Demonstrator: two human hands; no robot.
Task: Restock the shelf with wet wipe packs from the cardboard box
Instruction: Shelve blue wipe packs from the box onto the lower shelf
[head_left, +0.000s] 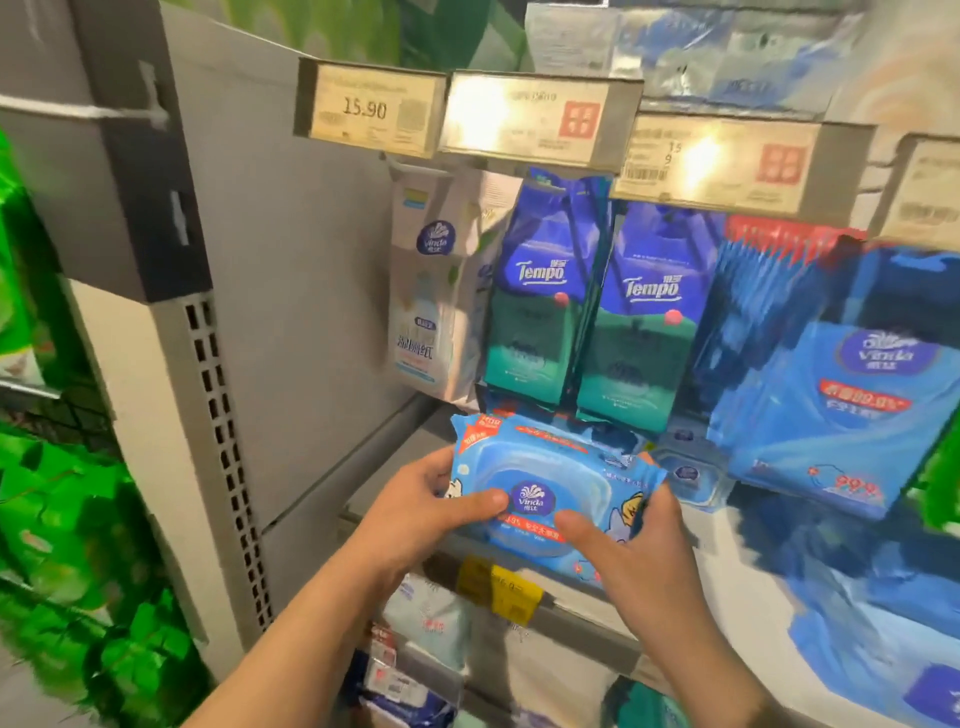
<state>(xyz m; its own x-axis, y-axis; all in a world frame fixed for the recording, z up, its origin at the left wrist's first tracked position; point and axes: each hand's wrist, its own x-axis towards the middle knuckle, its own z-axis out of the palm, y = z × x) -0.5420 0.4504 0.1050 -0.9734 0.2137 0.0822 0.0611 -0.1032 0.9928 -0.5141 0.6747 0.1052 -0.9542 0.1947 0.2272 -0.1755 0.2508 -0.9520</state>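
Note:
A blue Vinda wet wipe pack (545, 467) with a clear lid is held flat at the front edge of the grey shelf (384, 467). My left hand (431, 509) grips its left end, thumb on top near the logo. My right hand (634, 551) grips its right end, thumb pressing on the front label. Another lidded wipe pack (685, 473) lies on the shelf just behind and to the right. The cardboard box is out of view.
Two Tempo packs (545, 291) hang above the shelf, a white Vinda pack (431, 291) to their left, large blue Vinda packs (841, 395) to the right. Price tags (374, 111) line the upper rail. A yellow tag (501, 590) sits on the shelf edge. Green goods (62, 519) fill the left.

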